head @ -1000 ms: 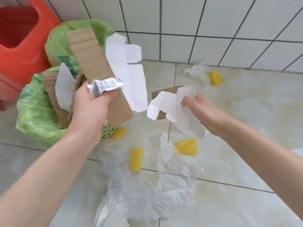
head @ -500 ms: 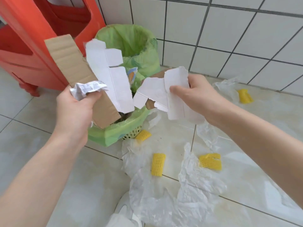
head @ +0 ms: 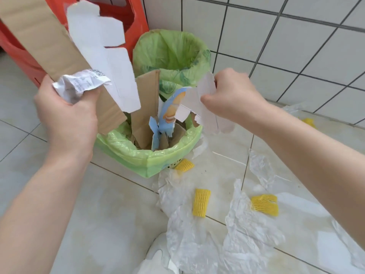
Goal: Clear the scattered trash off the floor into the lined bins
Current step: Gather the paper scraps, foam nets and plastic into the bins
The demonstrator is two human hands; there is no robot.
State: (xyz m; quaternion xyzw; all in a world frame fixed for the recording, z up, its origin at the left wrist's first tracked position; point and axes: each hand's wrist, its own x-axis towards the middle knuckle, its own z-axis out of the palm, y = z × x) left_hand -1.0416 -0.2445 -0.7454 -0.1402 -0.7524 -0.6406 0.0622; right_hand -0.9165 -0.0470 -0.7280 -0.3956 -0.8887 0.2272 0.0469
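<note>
My left hand [head: 69, 117] grips a brown cardboard strip [head: 45, 44], a white flattened carton [head: 106, 62] and a crumpled receipt [head: 81, 85], all held over the left rim of the near green-lined bin [head: 150, 161]. My right hand [head: 231, 95] pinches torn white card pieces [head: 199, 107] above that bin's right side. The bin holds upright cardboard [head: 146, 107] and a blue printed carton [head: 169, 109]. A second green-lined bin [head: 171, 52] stands behind it against the wall.
Several yellow foam nets lie on the floor, such as one foam net [head: 201, 202] and another foam net [head: 265, 204], among crumpled clear plastic sheets [head: 217, 244]. A red plastic stool [head: 122, 18] stands at the back left. The tiled wall [head: 276, 36] runs behind the bins.
The view has closed in on the bins. Both hands have carried their paper and cardboard over the near bin's opening; my right hand has dropped lower toward it.
</note>
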